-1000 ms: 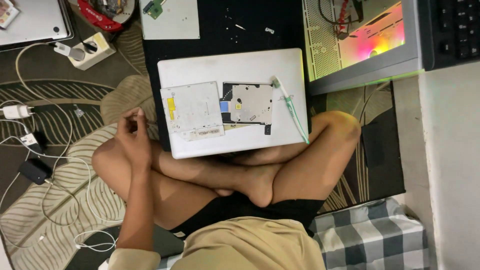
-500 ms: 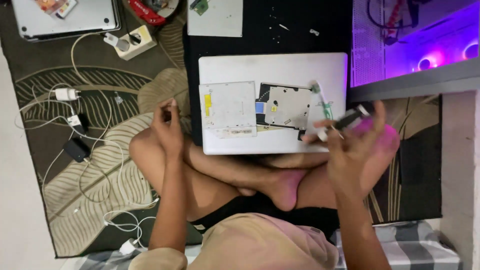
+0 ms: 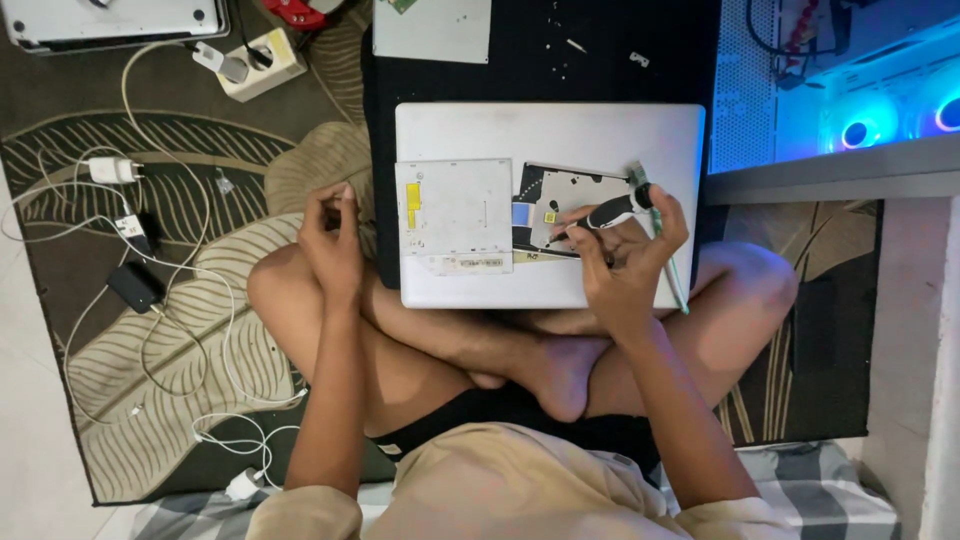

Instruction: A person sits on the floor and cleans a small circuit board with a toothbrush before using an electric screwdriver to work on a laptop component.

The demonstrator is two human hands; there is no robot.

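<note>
Right hand (image 3: 625, 255) around black screwdriver (image 3: 600, 215), tip perhaps hidden.

Laptop (image 3: 560, 140) on mat (image 3: 530, 60), drive (image 3: 455, 215) atop (power strip (image 3: 250, 65) left)

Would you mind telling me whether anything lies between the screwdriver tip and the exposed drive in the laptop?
Nothing visible does: the right hand holds the screwdriver with its tip directly over the drive, and the left hand is off to the side.
</note>
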